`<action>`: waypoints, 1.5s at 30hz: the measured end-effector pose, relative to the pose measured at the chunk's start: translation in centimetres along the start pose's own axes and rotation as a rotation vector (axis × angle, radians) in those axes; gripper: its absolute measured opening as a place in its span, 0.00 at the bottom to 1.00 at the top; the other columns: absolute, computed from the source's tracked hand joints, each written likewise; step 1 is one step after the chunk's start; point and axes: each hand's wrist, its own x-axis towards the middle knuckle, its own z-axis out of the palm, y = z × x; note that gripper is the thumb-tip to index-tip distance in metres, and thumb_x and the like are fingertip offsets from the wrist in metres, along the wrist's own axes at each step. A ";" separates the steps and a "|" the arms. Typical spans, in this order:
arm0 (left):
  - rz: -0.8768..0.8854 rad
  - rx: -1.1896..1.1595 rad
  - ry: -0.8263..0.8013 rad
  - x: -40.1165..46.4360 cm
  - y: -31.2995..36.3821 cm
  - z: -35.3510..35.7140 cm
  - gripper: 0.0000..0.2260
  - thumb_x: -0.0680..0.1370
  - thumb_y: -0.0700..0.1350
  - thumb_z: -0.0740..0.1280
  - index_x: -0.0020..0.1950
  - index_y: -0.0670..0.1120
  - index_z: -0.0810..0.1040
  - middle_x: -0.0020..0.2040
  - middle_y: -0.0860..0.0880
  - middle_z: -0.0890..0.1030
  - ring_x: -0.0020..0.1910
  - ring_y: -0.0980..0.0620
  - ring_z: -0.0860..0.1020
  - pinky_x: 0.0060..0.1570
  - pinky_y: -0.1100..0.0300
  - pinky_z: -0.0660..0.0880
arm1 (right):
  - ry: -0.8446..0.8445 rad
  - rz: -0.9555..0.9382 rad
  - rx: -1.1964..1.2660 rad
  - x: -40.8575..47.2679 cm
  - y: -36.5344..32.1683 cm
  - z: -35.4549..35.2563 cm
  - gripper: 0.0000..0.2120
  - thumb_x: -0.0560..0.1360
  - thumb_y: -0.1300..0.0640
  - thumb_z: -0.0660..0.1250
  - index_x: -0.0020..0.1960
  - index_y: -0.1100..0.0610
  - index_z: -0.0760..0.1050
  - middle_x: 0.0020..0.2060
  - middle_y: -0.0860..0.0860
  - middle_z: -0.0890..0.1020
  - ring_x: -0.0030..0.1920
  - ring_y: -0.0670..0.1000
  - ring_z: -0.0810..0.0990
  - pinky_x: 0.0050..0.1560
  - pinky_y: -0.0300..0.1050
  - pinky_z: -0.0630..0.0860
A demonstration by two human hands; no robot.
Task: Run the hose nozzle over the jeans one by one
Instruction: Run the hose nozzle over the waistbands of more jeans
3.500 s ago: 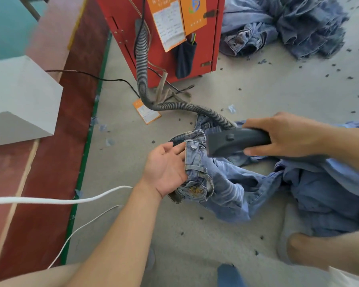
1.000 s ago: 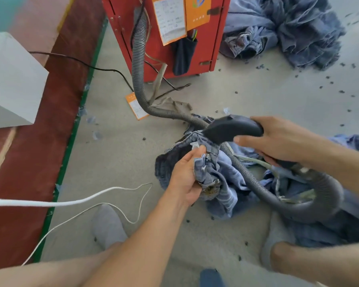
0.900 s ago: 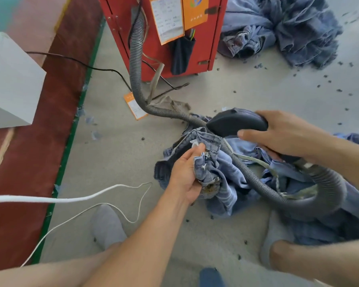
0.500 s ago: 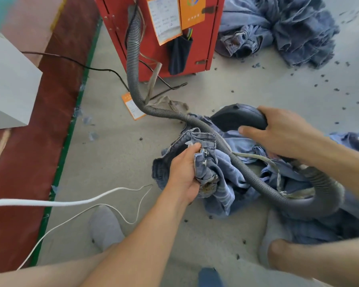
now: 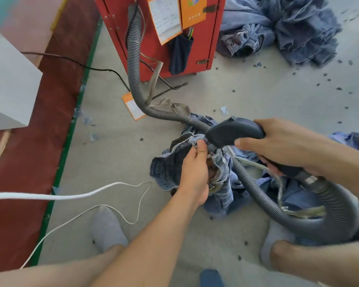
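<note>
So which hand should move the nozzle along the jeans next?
Right. The right hand already grips the nozzle at the jeans, while the left hand holds the denim bunched.

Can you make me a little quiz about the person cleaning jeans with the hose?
1. True or false: the left hand grips the jeans.
2. Which hand holds the hose nozzle? A) left B) right C) neither
3. What colour is the cabinet that the hose climbs up to?

Key: 1 true; 2 B, the right hand; 3 red.
</note>
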 end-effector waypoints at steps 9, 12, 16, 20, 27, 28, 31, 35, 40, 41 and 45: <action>-0.004 -0.027 -0.031 0.1 0.8 0.1 0.23 0.86 0.59 0.55 0.69 0.45 0.77 0.62 0.44 0.84 0.63 0.44 0.82 0.65 0.44 0.77 | -0.028 0.003 -0.104 -1.4 0.5 -0.2 0.08 0.78 0.41 0.67 0.48 0.45 0.74 0.22 0.50 0.81 0.21 0.52 0.80 0.27 0.46 0.77; -0.026 -0.034 -0.061 -0.4 0.1 0.2 0.23 0.86 0.58 0.55 0.70 0.45 0.77 0.62 0.43 0.84 0.63 0.41 0.82 0.63 0.42 0.78 | 0.071 0.018 -0.048 0.4 0.3 -0.2 0.09 0.80 0.46 0.68 0.50 0.51 0.75 0.23 0.51 0.81 0.22 0.53 0.80 0.28 0.49 0.80; -0.004 -0.034 -0.056 -0.2 0.7 0.2 0.23 0.86 0.58 0.55 0.69 0.43 0.77 0.59 0.41 0.85 0.61 0.41 0.83 0.62 0.42 0.79 | 0.077 0.023 -0.061 -0.7 1.2 -1.4 0.10 0.77 0.43 0.68 0.48 0.48 0.75 0.25 0.52 0.82 0.23 0.54 0.82 0.25 0.47 0.77; -0.016 0.001 -0.057 -0.1 0.7 0.1 0.24 0.87 0.58 0.54 0.69 0.43 0.78 0.62 0.43 0.84 0.64 0.43 0.81 0.67 0.43 0.75 | -0.022 -0.010 -0.094 -0.9 0.6 -0.1 0.09 0.77 0.42 0.68 0.48 0.46 0.74 0.23 0.50 0.81 0.21 0.53 0.81 0.25 0.46 0.78; 0.017 0.118 -0.060 -0.2 0.5 0.0 0.15 0.88 0.52 0.55 0.61 0.49 0.80 0.58 0.48 0.86 0.61 0.47 0.83 0.64 0.48 0.78 | 0.054 0.001 -0.036 -0.6 1.3 -1.8 0.08 0.78 0.43 0.69 0.48 0.47 0.75 0.24 0.54 0.81 0.21 0.55 0.80 0.23 0.45 0.75; 0.034 0.147 -0.049 -0.1 0.5 -0.1 0.15 0.88 0.51 0.55 0.62 0.50 0.80 0.59 0.49 0.86 0.63 0.48 0.82 0.68 0.46 0.75 | 0.004 -0.009 -0.033 -1.1 1.1 -1.7 0.08 0.77 0.42 0.69 0.47 0.45 0.75 0.24 0.54 0.81 0.21 0.55 0.80 0.22 0.44 0.75; 0.095 0.191 -0.058 -0.2 0.2 -0.4 0.13 0.88 0.47 0.56 0.61 0.52 0.81 0.62 0.47 0.84 0.65 0.45 0.80 0.71 0.43 0.72 | -0.006 -0.033 -0.095 -0.3 0.2 -0.7 0.08 0.76 0.43 0.69 0.49 0.46 0.76 0.26 0.53 0.82 0.20 0.48 0.79 0.25 0.43 0.74; 0.203 0.368 -0.068 -0.7 -0.4 -0.9 0.11 0.85 0.47 0.61 0.59 0.59 0.81 0.61 0.58 0.83 0.64 0.58 0.79 0.70 0.53 0.72 | 0.166 -0.003 -0.002 1.2 0.5 -1.6 0.09 0.79 0.47 0.71 0.47 0.52 0.75 0.24 0.53 0.80 0.20 0.52 0.78 0.21 0.42 0.73; 0.011 0.125 -0.073 -1.0 1.9 -0.5 0.22 0.76 0.62 0.70 0.64 0.49 0.82 0.61 0.48 0.85 0.63 0.49 0.82 0.66 0.48 0.76 | 0.170 -0.050 0.009 -0.6 2.2 -3.9 0.11 0.76 0.40 0.71 0.46 0.48 0.77 0.24 0.54 0.81 0.20 0.55 0.79 0.21 0.44 0.75; -0.027 0.090 -0.034 -0.8 2.1 -0.5 0.21 0.76 0.60 0.72 0.62 0.47 0.83 0.58 0.46 0.86 0.60 0.47 0.83 0.64 0.47 0.78 | 0.148 -0.063 0.017 -0.9 2.2 -4.0 0.10 0.75 0.40 0.70 0.47 0.45 0.76 0.24 0.54 0.81 0.20 0.54 0.78 0.22 0.45 0.76; 0.007 0.092 0.008 -0.4 2.0 -0.4 0.07 0.79 0.39 0.70 0.56 0.45 0.84 0.54 0.42 0.87 0.58 0.42 0.84 0.60 0.49 0.81 | 0.043 -0.106 -0.031 -1.2 1.7 -3.6 0.06 0.75 0.40 0.69 0.48 0.38 0.73 0.23 0.56 0.80 0.20 0.55 0.78 0.27 0.45 0.77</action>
